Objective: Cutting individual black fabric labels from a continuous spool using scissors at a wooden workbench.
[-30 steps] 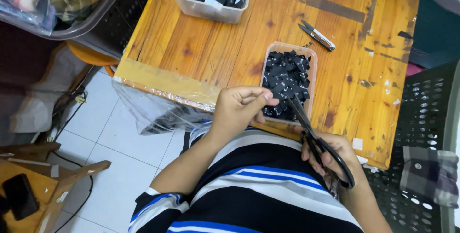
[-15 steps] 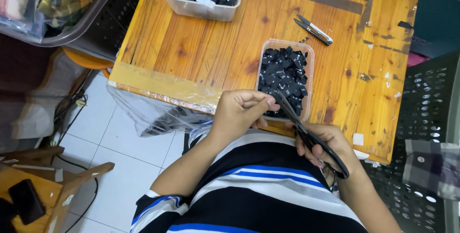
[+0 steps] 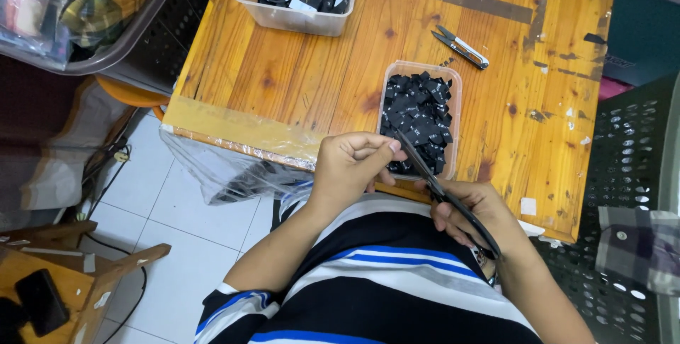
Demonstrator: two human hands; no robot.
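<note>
Your right hand grips black scissors, blades now raised | your left hand pinches something small at the blades | tub of black pieces on desk.

Black scissors are showing against an orange-brown wooden desk, black pieces filling a clear tray, beside a black-white-blue striped shirt.

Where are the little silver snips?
In the head view, the small silver snips lie on the wooden table, upper right, just beyond the tub of black pieces.
</note>
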